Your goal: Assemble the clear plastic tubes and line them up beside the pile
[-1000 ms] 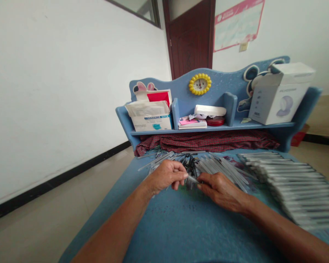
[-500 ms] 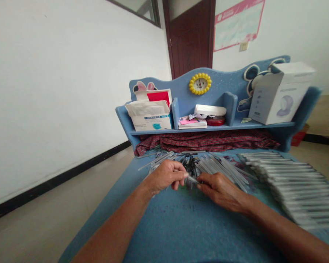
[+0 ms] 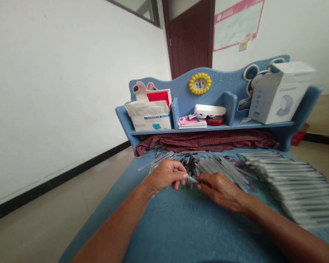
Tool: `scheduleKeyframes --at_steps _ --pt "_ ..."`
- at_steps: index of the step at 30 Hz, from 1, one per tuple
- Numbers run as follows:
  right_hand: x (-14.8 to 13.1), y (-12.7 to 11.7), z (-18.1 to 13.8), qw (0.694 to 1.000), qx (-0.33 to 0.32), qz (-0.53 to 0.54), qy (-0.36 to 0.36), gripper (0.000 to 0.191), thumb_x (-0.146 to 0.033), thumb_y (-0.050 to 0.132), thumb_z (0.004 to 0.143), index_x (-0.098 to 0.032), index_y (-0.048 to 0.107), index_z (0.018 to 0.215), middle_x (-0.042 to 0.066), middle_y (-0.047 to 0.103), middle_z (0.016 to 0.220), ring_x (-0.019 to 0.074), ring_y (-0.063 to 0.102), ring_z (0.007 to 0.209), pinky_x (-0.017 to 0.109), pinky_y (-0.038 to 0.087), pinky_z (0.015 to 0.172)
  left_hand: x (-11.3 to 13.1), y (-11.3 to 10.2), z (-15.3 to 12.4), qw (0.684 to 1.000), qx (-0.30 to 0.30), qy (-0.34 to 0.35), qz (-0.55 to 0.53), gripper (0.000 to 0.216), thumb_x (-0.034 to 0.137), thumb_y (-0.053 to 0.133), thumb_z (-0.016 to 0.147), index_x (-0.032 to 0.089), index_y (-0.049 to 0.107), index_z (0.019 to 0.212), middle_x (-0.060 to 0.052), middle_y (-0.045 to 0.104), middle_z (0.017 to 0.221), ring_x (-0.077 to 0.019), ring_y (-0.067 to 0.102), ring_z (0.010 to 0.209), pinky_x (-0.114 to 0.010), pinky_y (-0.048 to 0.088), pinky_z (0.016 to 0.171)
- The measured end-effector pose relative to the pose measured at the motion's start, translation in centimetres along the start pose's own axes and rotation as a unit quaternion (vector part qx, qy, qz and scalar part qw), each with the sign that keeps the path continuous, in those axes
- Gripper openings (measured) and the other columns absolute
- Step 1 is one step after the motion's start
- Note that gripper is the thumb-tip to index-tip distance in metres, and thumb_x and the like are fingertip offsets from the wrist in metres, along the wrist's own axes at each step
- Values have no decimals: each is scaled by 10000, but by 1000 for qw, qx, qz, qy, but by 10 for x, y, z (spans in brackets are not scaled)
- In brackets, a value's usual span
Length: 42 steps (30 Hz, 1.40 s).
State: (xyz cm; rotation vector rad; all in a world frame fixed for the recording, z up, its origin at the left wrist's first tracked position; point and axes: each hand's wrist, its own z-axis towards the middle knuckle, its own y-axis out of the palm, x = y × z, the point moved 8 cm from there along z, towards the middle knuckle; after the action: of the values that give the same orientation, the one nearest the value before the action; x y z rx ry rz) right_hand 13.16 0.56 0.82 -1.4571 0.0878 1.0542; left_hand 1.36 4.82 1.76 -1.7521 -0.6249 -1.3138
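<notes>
Between my two hands is a thin, pale, translucent pen part (image 3: 192,179), perhaps a barrel; most of it is covered by fingers. My left hand (image 3: 170,174) pinches its left end, and my right hand (image 3: 216,188) closes on the right end. Just behind them lies a heap of black pen parts (image 3: 191,164). Clear pen barrels (image 3: 222,168) fan out to the right of that heap, and more thin clear tubes (image 3: 157,160) lie to its left. A large stack of pens (image 3: 298,186) with translucent barrels fills the table's right side.
The blue table (image 3: 181,226) has a shelf along its back, with a mask box (image 3: 153,122), papers (image 3: 192,124), a red round tin (image 3: 215,121) and a white carton (image 3: 282,96). Beneath the shelf lies a checked red cloth (image 3: 197,140). A white wall (image 3: 57,73) stands at left.
</notes>
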Motion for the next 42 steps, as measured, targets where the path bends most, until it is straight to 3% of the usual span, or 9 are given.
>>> scheduleKeyframes --at_steps 9,17,23,30,42 --pt "-1 -1 1 1000 1 12 0 153 -237 422 866 -187 535 776 -30 442 597 93 405 543 221 274 503 2 -1 -1 1000 2 8 1 148 246 634 715 106 593 692 -12 631 559 -51 503 369 -148 365 382" --pt "8 7 2 995 -10 97 13 160 -281 445 864 -190 543 775 -15 503 632 98 454 559 215 317 498 2 0 -1 1000 -9 9 -13 177 266 653 698 100 591 695 -21 640 567 -57 509 365 -153 363 379" --pt "15 18 3 971 -41 232 49 224 -375 458 862 -185 532 769 -16 533 599 94 487 488 209 363 453 1 -1 -2 1000 -10 10 -20 179 272 643 714 101 591 704 -19 640 565 -58 513 365 -152 364 379" --pt "24 19 7 944 -44 317 74 381 -532 462 823 -177 488 689 -8 589 568 84 499 398 204 366 408 1 -5 -1 999 15 -2 -34 192 288 643 707 109 580 684 -2 621 528 -58 494 343 -154 344 362" --pt "21 25 4 908 -77 401 94 400 -538 564 745 -156 548 626 6 614 542 100 519 395 220 382 408 0 -1 1 998 57 18 -23 222 317 604 741 119 564 649 13 597 528 -44 461 333 -152 319 352"
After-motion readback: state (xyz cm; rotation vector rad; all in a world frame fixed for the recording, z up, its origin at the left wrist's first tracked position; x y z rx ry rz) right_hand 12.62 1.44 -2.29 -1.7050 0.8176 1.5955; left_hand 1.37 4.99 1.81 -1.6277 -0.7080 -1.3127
